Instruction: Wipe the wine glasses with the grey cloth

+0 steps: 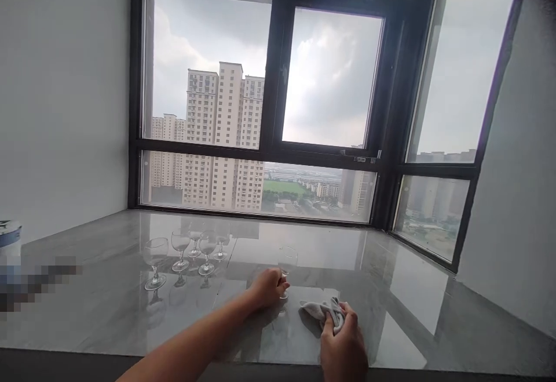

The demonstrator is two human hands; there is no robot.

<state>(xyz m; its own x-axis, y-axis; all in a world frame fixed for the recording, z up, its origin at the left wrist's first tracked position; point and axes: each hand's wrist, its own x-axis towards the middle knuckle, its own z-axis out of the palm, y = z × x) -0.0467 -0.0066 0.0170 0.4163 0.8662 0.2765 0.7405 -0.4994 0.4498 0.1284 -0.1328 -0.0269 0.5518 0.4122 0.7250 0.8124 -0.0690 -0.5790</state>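
Note:
My left hand (269, 288) is closed around the stem of a small clear wine glass (289, 259), which stands upright on the glossy grey marble ledge (191, 335). The glass's bowl shows above my fingers and a bit of its foot below them. To the right, my right hand (345, 335) grips a bunched grey cloth (319, 310), apart from the glass and just over the ledge. Several more stemmed glasses (155, 254) stand upright in a group left of my left hand.
A dark-framed window (269, 150) borders the ledge at the back and right. Pale walls (65, 98) rise on both sides. At the far left edge stands a white and blue container (11, 237), partly cut off, beside a blurred-out patch.

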